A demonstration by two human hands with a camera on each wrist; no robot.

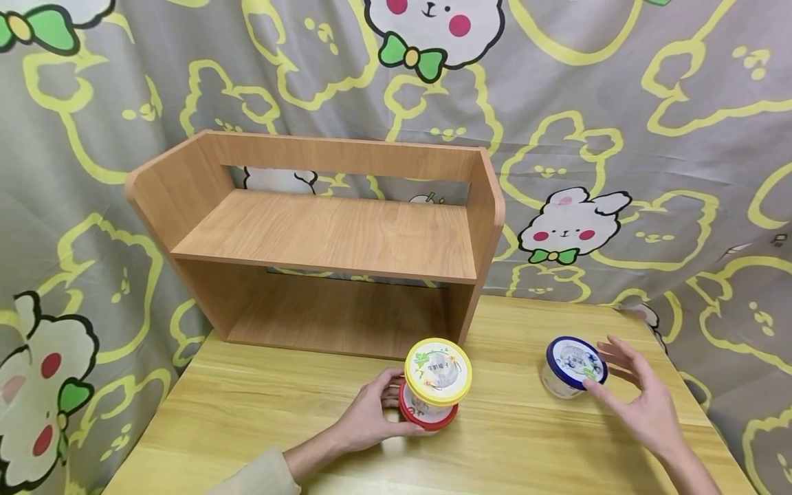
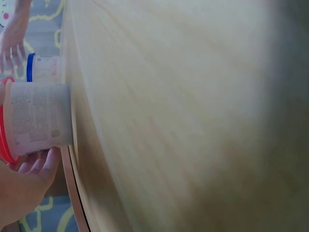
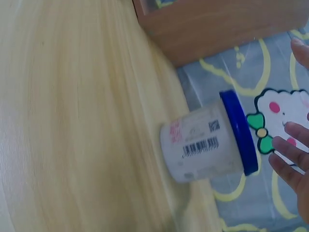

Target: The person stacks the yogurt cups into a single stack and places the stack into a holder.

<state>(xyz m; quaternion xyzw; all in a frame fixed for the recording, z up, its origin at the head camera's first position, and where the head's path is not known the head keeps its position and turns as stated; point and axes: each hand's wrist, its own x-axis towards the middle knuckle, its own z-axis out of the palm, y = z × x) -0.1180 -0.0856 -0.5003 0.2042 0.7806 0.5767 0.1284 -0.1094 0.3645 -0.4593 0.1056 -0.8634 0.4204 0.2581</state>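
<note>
Two small plastic tubs form a stack on the table. On top is a yellow-lidded tub [image 1: 438, 371]; beneath it is a red-lidded tub [image 2: 38, 116], whose printed side shows in the left wrist view. My left hand [image 1: 365, 416] grips the red-lidded tub from the left, fingers behind it and thumb in front. To the right stands a blue-lidded tub [image 1: 575, 364], upright, with a barcode on its side in the right wrist view. Just right of its lid is my right hand [image 1: 646, 409], fingers spread; in the right wrist view they are apart from the tub [image 3: 203, 145].
A two-tier wooden shelf [image 1: 334, 230] stands behind the stack, at the back left of the wooden table [image 1: 507, 447]. Its right side panel comes down close behind the yellow lid. A grey curtain [image 1: 668, 158] with cartoon prints hangs behind and at both sides.
</note>
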